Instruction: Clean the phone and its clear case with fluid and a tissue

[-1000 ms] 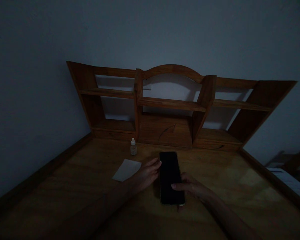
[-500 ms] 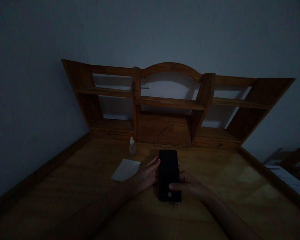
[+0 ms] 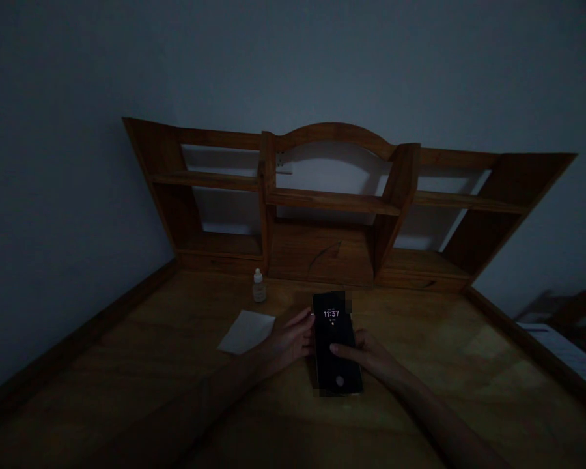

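A dark smartphone (image 3: 331,365) is held upright over the wooden desk, its screen facing me and showing 11:37 with a round mark near the bottom. My right hand (image 3: 368,355) grips its right edge, with the thumb lying across the middle of the screen. Along the left edge rest the fingers of my left hand (image 3: 293,339), closed on the phone's side. Behind my left hand lies a white folded paper or tissue (image 3: 247,331). A small clear dropper bottle (image 3: 258,290) with a white cap stands upright beyond it.
A wooden shelf unit (image 3: 332,202) with an arched top runs along the back of the desk (image 3: 146,345). A wall socket (image 3: 284,166) shows through it. Raised rims edge the desk's sides. At the far right are white papers (image 3: 561,348) beyond the rim.
The phone's lock screen now shows the time, where only the round mark showed before. The phone has tilted slightly, its lower end shifting right, and my right thumb sits a little higher.
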`<state>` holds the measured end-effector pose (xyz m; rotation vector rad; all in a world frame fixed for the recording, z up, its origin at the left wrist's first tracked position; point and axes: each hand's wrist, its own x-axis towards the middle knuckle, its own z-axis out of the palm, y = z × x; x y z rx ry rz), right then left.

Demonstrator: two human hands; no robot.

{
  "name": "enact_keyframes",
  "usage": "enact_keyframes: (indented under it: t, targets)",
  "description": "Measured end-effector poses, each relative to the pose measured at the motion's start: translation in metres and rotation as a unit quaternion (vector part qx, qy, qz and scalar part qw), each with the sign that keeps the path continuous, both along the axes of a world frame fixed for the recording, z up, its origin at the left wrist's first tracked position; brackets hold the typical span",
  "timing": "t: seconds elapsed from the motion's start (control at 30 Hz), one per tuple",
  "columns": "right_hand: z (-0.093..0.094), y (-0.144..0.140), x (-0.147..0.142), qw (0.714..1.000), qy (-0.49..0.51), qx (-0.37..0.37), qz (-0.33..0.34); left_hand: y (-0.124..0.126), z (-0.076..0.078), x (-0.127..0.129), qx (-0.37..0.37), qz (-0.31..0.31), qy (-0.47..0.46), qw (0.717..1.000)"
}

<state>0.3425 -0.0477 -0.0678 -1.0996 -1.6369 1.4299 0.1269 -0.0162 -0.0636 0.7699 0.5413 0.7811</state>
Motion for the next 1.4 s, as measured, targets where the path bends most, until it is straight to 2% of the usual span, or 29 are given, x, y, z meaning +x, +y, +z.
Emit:
enact_keyframes:
  t: [0.33,0.5,0.73,0.93,1.17,1.3,1.4]
  targets:
    - [0.001,0.0,0.0,1.0,-0.002,-0.021,-0.005,0.0,0.002,-0.002,-0.008,0.016,0.027,0.999]
    - [-0.002,0.002,-0.001,0.999,0.002,-0.025,-0.021,0.002,-0.004,-0.001,-0.011,0.029,0.025,0.999]
    - [0.006,-0.001,-0.003,0.999,0.004,-0.032,-0.03,0.006,-0.011,-0.001,0.0,0.017,0.013,1.0]
    - [0.004,0.0,-0.003,0.999,-0.002,-0.029,-0.028,0.007,-0.014,-0.002,-0.001,0.007,0.006,1.0]
    - [-0.001,0.001,0.0,1.0,-0.018,-0.005,-0.022,0.013,-0.013,0.006,-0.039,0.049,0.037,0.997]
    - [0.001,0.001,-0.001,0.999,-0.036,-0.009,-0.04,0.024,-0.011,0.012,-0.08,-0.004,0.073,0.994]
    - [0.002,0.001,-0.002,0.997,-0.034,-0.028,-0.056,0.03,-0.005,0.016,-0.067,0.0,0.071,0.995]
